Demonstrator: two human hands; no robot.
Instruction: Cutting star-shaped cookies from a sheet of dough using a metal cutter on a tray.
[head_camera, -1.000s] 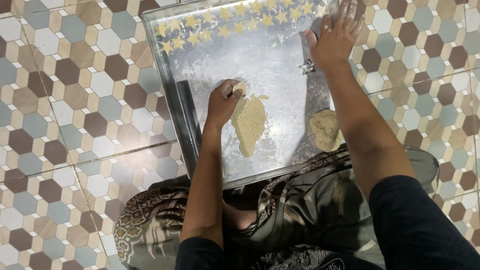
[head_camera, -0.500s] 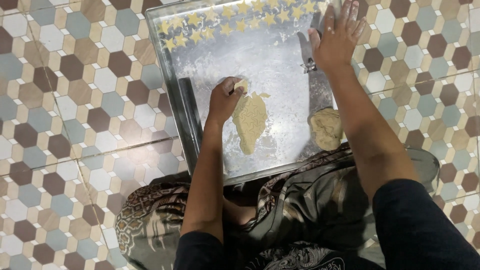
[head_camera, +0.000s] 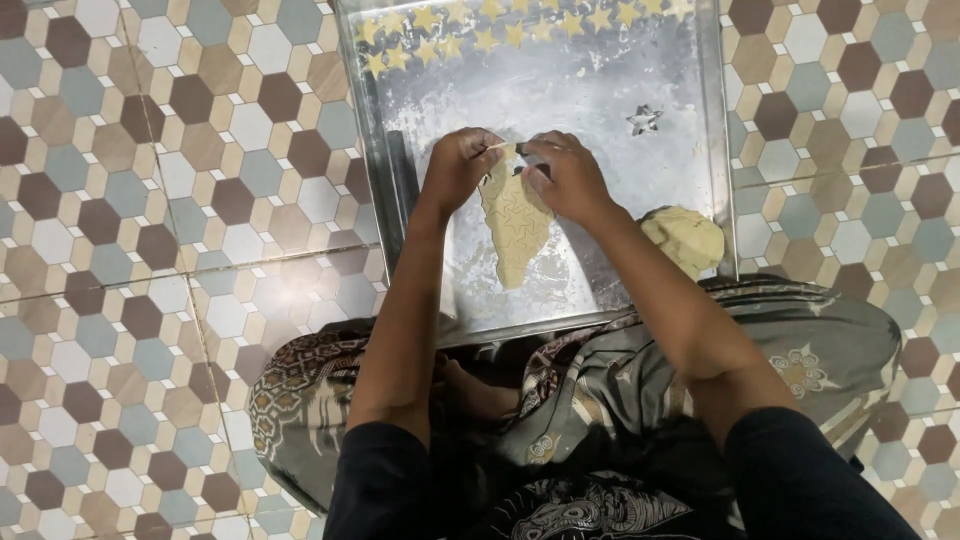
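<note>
Tray (head_camera: 715, 120) rims close at left and right, bare metal open above my hands | dough sheet (head_camera: 517, 232) flat mid-tray, pale, scored with star outlines | left hand (head_camera: 460, 165) and right hand (head_camera: 565, 175) pinching its top edge.

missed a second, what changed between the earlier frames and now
The right hand left the tray's far end and came back to the flat dough sheet, joining the left hand at its top edge. The dough ball, star cutter and star cut-outs stayed put.
</note>
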